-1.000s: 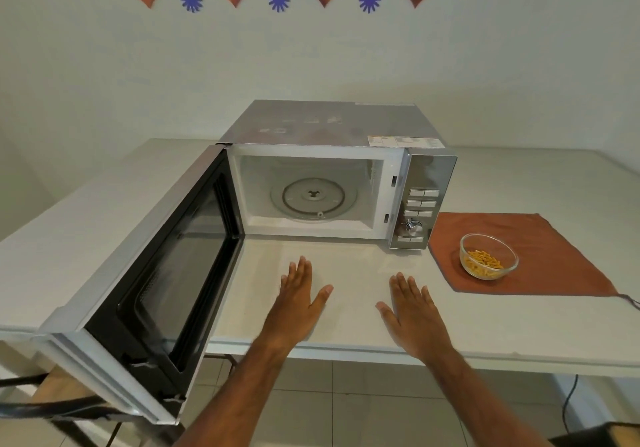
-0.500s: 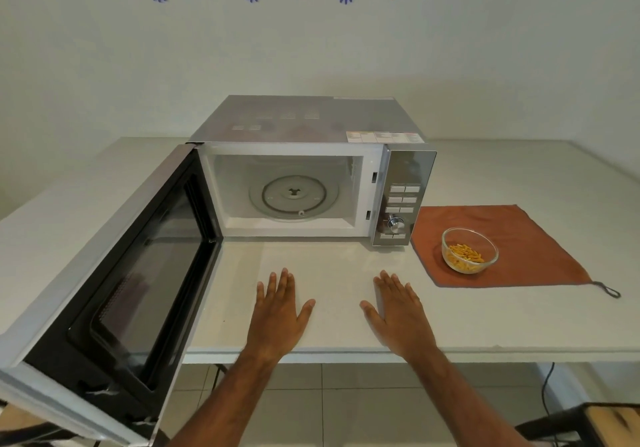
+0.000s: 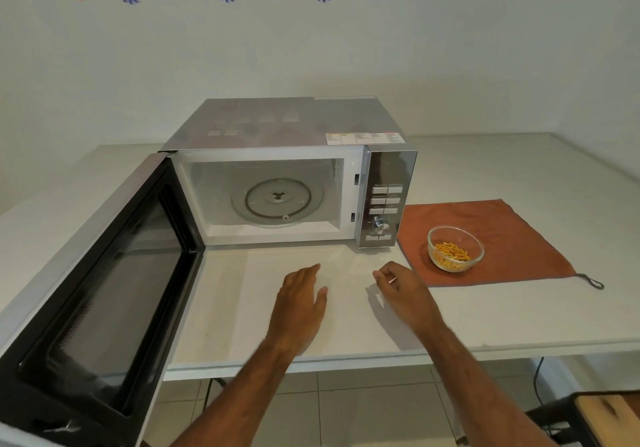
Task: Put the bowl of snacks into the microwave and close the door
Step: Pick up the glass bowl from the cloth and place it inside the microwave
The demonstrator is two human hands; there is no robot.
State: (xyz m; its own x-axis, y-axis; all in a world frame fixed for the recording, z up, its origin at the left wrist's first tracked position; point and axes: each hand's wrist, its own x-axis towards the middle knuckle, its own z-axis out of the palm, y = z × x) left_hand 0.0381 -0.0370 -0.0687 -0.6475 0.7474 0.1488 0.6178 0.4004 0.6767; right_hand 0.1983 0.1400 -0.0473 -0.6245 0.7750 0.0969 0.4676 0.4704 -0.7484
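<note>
While both hands are over the worktop (image 3: 519,315), nothing is held:
Left hand (image 3: 299,303): over the near worktop in front of the microwave (image 3: 284,169), fingers straight and together, empty.
Right hand (image 3: 403,291): just right of the left hand, fingers (image 3: 384,275) loosely curled, narrow, gripping nothing; near the cloth's near-left corner.
Bowl (image 3: 455,248): clear glass, upright, orange snacks (image 3: 452,252) inside, on the rust cloth (image 3: 512,239), right of the microwave, apart from both hands.
Microwave: door (image 3: 104,284) swung fully open to the left, reaching toward the near edge; cavity shows 1 glass turntable (image 3: 277,202), nothing on it.
Control panel (image 3: 386,201): right side of the front, buttons and 1 knob.
</note>
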